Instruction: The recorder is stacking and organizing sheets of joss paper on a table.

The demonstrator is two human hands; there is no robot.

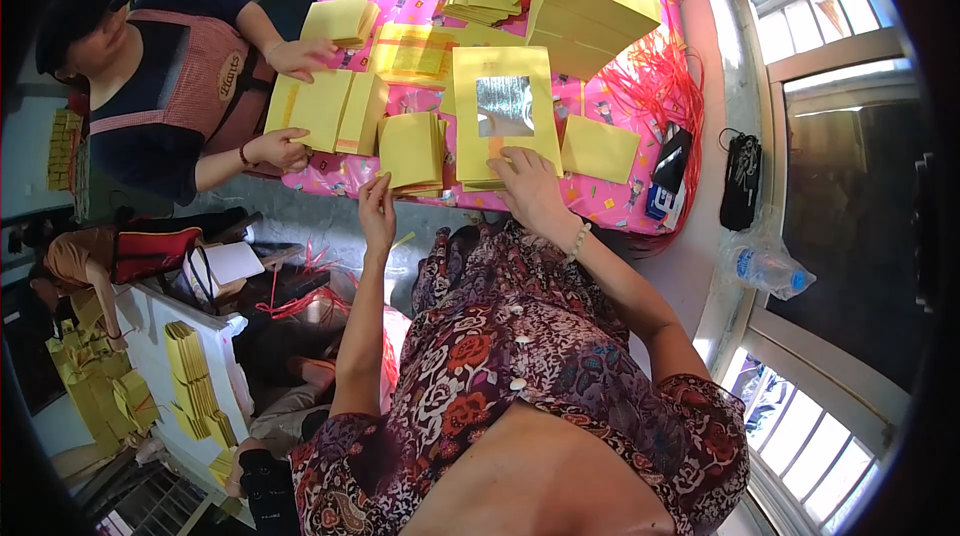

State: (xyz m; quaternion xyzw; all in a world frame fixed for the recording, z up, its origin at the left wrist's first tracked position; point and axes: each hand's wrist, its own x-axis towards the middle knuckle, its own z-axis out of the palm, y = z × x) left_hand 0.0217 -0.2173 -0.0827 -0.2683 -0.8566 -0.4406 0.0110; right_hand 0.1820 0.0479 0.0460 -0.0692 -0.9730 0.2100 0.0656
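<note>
My right hand [530, 186] lies flat, fingers spread, on the lower edge of a yellow paper envelope [465, 106] with a silvery window. More yellow paper lies beneath that envelope. To its left is a stack of folded yellow paper pieces [408, 151]. My left hand [376, 211] is at the lower left corner of this stack, its fingertips drawn together. Anything pinched between them is too small to make out. Another flat yellow piece [600, 148] rests right of the envelope.
Across the left corner, a co-worker in a checked apron [190, 66] handles yellow paper stacks [315, 111]. A tall yellow pile [600, 6] stands at the back of the pink patterned table [470, 199]. Red plastic strings [660, 81] hang at the right, near a dark box [668, 171].
</note>
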